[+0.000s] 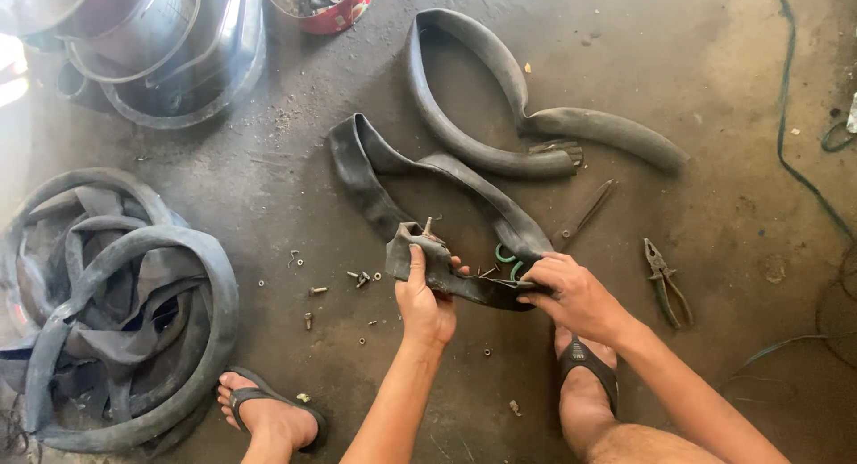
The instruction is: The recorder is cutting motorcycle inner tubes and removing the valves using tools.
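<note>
A flat black rubber inner tube [375, 169] lies twisted on the concrete floor in front of me. My left hand [424, 303] grips a folded section of it near its metal valve stem [428, 225]. My right hand [571, 294] pinches the same stretch of tube a little to the right, holding it taut just above the floor. Green-handled scissors [507, 257] lie partly hidden under the tube between my hands.
A second flattened tube [500, 107] curls behind. A pile of old tubes [116, 312] sits at left, metal basins [161, 44] and a red tin of parts [323, 4] at the back. Pliers [665, 281], a thin rod [589, 212] and scattered bolts [357, 278] lie around; my sandalled feet [585, 375] are below.
</note>
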